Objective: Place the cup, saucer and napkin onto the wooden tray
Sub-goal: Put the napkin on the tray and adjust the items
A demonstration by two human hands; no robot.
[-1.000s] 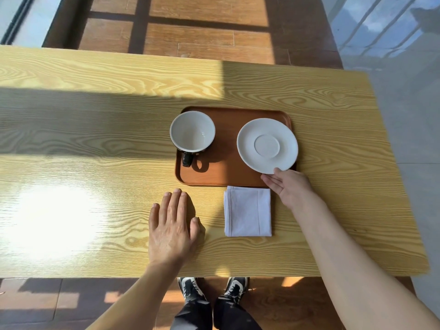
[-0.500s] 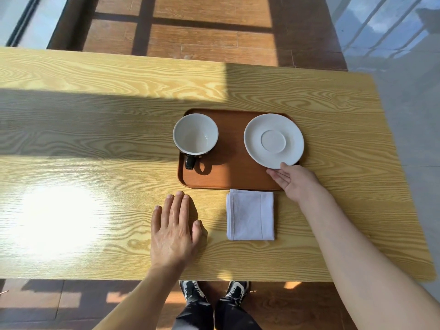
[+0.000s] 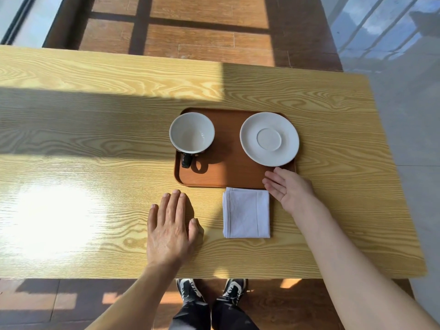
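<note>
A brown wooden tray lies on the table. On its left side stands a cup, white inside with a dark handle pointing toward me. The white saucer rests on the tray's right side. A folded white napkin lies on the table just in front of the tray. My right hand is open, palm turned left, right of the napkin and just below the saucer's near rim, holding nothing. My left hand lies flat and open on the table, left of the napkin.
The light wooden table has a bright sun patch at the near left and a shadow band across its middle. Its near edge is close to my body; my shoes show below it. Tiled floor lies to the right.
The saucer has been slid farther onto the tray's right side. My right hand has let go of its rim and drawn back toward the napkin. The left hand has stayed put.
</note>
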